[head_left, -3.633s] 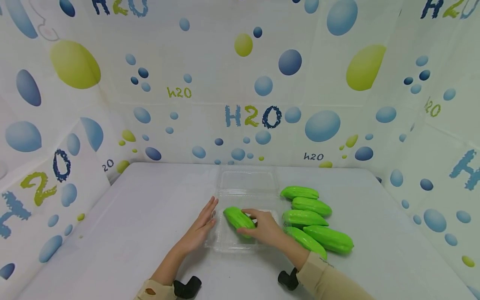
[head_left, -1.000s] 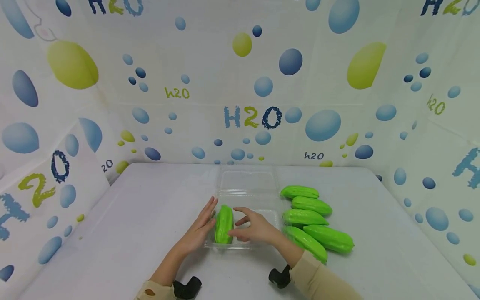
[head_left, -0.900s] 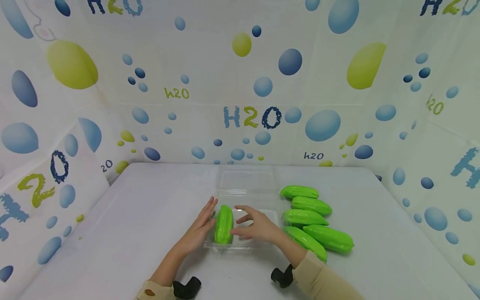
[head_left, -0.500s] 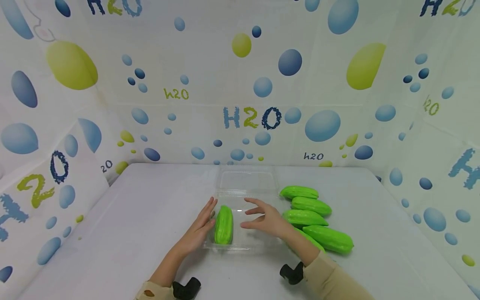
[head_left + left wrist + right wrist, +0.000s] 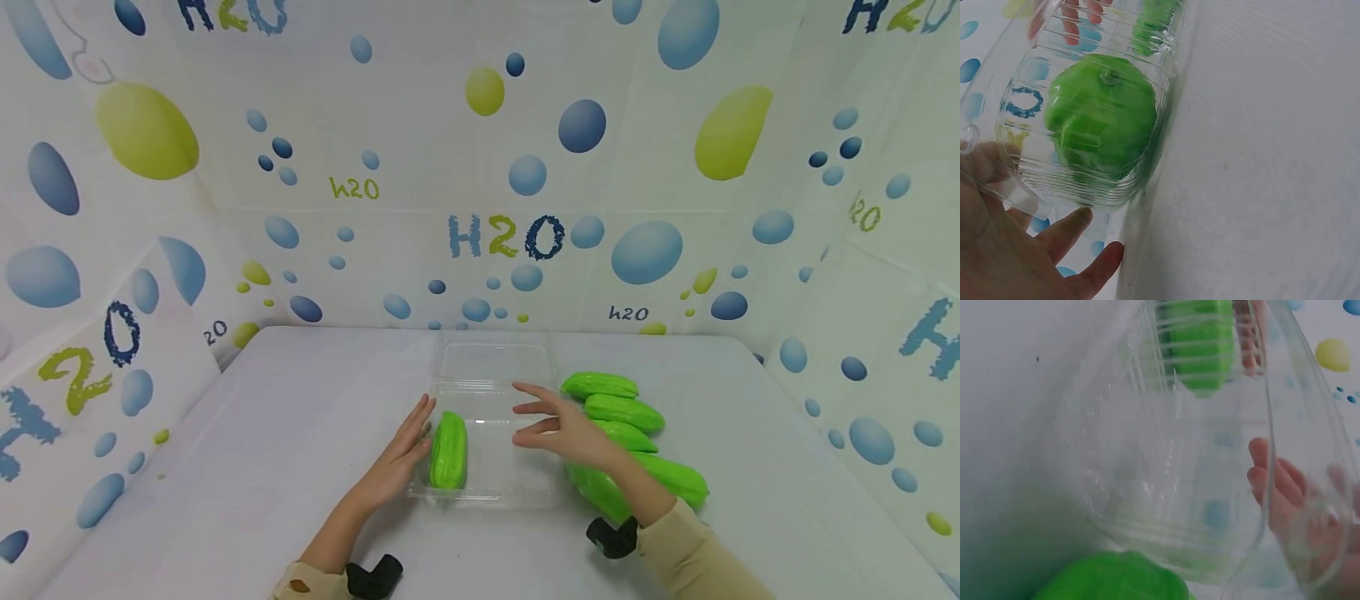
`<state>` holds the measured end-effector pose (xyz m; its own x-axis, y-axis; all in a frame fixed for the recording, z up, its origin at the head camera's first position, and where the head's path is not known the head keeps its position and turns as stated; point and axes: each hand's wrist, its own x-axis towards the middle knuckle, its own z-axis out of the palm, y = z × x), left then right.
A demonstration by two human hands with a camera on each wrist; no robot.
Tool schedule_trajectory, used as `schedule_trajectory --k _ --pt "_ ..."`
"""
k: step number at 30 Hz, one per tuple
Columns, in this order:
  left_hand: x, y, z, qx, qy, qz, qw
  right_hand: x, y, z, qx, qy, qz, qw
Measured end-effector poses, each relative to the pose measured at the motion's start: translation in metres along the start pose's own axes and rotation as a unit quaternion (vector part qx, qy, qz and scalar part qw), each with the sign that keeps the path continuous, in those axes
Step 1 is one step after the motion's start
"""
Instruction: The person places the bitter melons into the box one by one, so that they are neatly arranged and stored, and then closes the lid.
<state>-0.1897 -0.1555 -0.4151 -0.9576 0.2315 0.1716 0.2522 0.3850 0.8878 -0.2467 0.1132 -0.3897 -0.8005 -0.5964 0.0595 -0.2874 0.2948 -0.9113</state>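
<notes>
A clear plastic clamshell container [image 5: 517, 479] lies with its lid [image 5: 495, 362] folded back. Inside, along the left wall, rests one green ribbed gourd [image 5: 448, 454], lengthwise front to back. My left hand [image 5: 393, 467] stays at the container's left side with straight fingers; the left wrist view shows its fingertips [image 5: 1079, 219] close by the plastic wall. My right hand [image 5: 566, 429] hovers over the container's right edge, thumb and fingers spread, holding nothing. Behind that hand and forearm, a group of similar gourds [image 5: 598, 385] is partly hidden.
The gourds right of the container lie close together; the nearest ones [image 5: 671, 479] sit under my right forearm. A white table [image 5: 300, 433] carries everything, with a patterned sheet [image 5: 420, 125] behind and at the sides. Black wrist mounts [image 5: 375, 575] hang below both forearms.
My right hand set the gourd upright along the container's left wall, let go, and moved right toward the other gourds. My left hand has stayed in place.
</notes>
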Motion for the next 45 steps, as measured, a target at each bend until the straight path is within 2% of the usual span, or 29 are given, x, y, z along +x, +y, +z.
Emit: schedule_trajectory --k 7,13,20,27,33,45 --pt "0.007 -0.026 0.001 0.013 -0.001 0.008 0.9999 -0.008 -0.002 -0.013 0.012 -0.003 -0.015 1.0" --pt "0.008 -0.028 0.001 0.008 0.0 0.013 0.9999 -0.015 0.001 -0.023 0.012 -0.002 -0.015 1.0" --pt "0.007 -0.028 0.001 0.006 -0.001 0.016 0.9998 -0.025 0.003 -0.034 0.016 0.002 -0.04 0.999" --pt "0.005 -0.026 0.0 0.012 -0.001 0.018 0.9998 -0.036 0.007 -0.044 0.003 0.026 -0.039 0.999" --pt "0.006 -0.028 0.001 0.004 -0.003 0.018 0.9998 -0.044 0.01 -0.053 0.017 0.038 -0.04 0.998" --pt "0.006 -0.028 0.0 -0.009 -0.004 0.015 0.9998 -0.068 0.013 -0.073 -0.029 0.079 -0.046 0.995"
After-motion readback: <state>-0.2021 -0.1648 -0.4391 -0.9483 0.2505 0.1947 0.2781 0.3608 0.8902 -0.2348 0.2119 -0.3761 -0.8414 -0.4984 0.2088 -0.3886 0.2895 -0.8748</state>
